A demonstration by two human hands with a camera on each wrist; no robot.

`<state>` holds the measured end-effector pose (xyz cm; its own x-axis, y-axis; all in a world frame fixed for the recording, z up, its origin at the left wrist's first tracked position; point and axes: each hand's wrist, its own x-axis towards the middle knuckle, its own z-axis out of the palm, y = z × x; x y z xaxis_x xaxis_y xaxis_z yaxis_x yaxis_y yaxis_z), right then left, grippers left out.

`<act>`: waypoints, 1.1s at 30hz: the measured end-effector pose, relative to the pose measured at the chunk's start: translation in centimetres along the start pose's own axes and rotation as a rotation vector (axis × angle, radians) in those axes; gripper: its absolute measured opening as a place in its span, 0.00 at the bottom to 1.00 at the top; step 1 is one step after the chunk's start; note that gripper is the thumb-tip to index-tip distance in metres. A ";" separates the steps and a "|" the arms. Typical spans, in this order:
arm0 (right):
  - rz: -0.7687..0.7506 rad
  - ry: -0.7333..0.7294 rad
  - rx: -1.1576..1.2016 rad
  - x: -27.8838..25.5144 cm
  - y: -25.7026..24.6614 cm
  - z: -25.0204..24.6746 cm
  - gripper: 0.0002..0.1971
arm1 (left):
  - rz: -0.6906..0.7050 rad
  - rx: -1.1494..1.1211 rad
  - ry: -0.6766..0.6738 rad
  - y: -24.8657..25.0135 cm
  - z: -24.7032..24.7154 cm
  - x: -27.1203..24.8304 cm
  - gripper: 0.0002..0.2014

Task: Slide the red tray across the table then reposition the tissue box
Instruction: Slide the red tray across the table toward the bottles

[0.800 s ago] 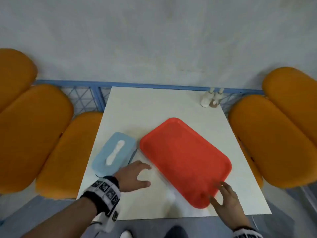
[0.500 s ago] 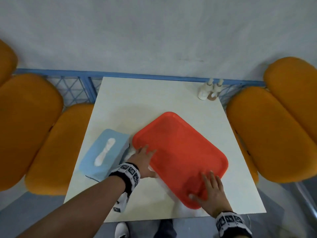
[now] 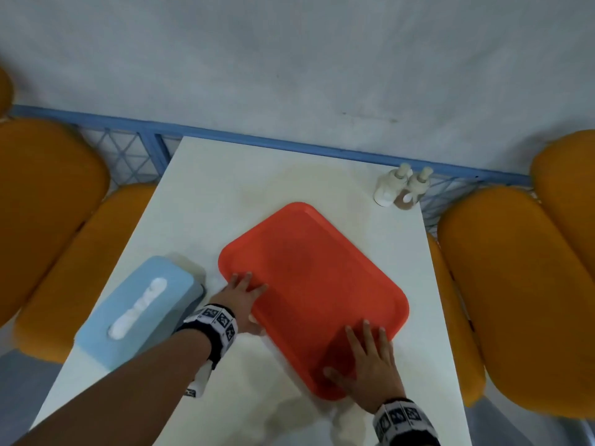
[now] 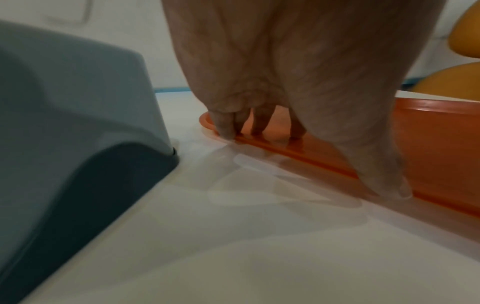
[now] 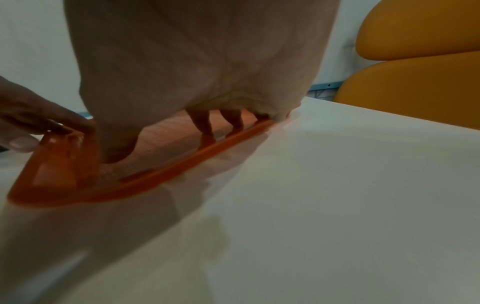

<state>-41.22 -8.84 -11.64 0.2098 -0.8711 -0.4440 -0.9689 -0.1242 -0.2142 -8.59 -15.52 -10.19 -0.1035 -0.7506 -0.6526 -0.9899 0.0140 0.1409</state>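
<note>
We see red tray (image 3: 314, 284) flat on white table (image 3: 225, 201), turned diagonal, near table middle. Left hand (image 3: 240, 300) at tray's near-left edge, fingers (image 4: 226, 127) straight, spread, tips pressing rim and inner surface. Right hand (image 3: 370, 368) on tray's near corner, fingers (image 5: 205, 127) straight, apart, pressing down. Blue tissue box (image 3: 141, 304) just left of left hand, apart from tray. We note two bottles (image 3: 401, 188) at far right corner.

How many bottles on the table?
2. White bottle and brown-filled bottle stand side by side at the table's far right corner, beyond the red tray. Nothing seems to hide more.
</note>
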 end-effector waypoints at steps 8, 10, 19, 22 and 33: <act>-0.036 0.031 -0.010 8.2 -0.1 -3.6 0.54 | -0.055 -0.048 0.011 -1.9 -5.7 6.3 0.57; -0.030 0.039 -0.005 10.2 -0.6 -4.4 0.52 | -0.059 -0.060 0.025 -2.7 -7.3 7.8 0.56; -0.018 0.017 -0.007 17.2 -3.3 -7.1 0.47 | -0.066 -0.081 0.049 -6.3 -13.1 13.5 0.56; -0.028 0.019 -0.017 19.1 -3.7 -8.0 0.47 | -0.076 -0.070 0.056 -6.9 -14.5 14.5 0.55; -0.140 0.006 -0.074 29.6 -2.8 -14.0 0.33 | -0.274 -0.110 0.093 -3.8 -10.9 11.4 0.49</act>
<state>-34.13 -40.96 -11.99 0.3431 -0.8458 -0.4086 -0.9372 -0.2794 -0.2086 -4.91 -31.33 -10.02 0.1803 -0.7739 -0.6071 -0.9628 -0.2651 0.0520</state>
